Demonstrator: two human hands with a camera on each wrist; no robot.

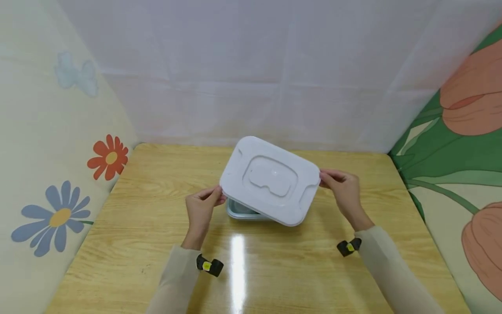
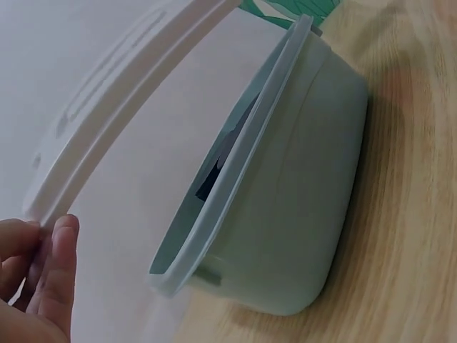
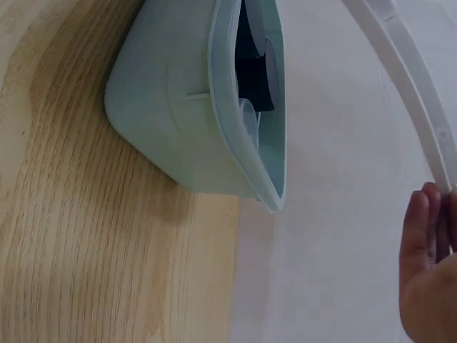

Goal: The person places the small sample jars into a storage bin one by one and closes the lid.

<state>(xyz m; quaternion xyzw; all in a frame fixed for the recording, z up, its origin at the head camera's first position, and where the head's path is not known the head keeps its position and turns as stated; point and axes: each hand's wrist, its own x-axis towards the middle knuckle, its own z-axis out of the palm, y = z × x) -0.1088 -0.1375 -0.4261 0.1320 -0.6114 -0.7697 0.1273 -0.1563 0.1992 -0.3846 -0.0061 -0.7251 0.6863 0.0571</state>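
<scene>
White lid point(image 1: 270, 179): held clear above pale green box point(image 1: 240, 210), left hand point(image 1: 201, 208) and right hand point(image 1: 344, 188) each pinching one short edge. Box rests on wooden counter point(image 1: 157, 226), dark items inside.

Glossy wooden desk point(image 1: 129, 226) catching a streak of light, white sheet point(image 1: 251, 69) hung behind, pale flowered cloth point(image 1: 51, 174) at left, tulip-print cloth point(image 1: 462, 144) in green and orange at right
</scene>
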